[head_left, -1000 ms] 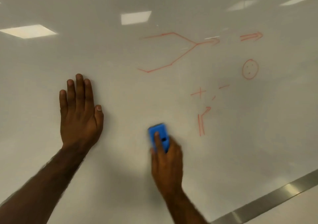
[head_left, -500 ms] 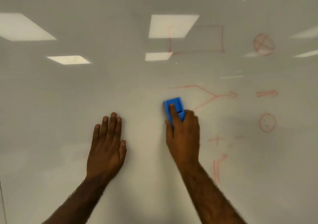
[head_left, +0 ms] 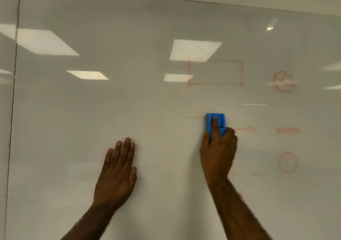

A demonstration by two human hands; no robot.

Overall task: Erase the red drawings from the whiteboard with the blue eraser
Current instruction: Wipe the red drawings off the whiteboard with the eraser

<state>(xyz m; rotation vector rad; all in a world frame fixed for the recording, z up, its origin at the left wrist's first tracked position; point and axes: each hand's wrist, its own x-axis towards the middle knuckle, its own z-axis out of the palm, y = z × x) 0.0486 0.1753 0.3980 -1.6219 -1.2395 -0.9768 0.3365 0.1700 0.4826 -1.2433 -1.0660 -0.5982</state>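
right hand on blocky blue eraser

The left hand lies flat, palm down, fingers together and pointing up, forearm running down-left. The right hand is closed in a grip, index finger stretched straight up, forearm running down-right.

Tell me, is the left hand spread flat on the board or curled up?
Flat. The left hand lies open on the whiteboard, fingers straight and close together, holding nothing. The right hand holds the eraser.
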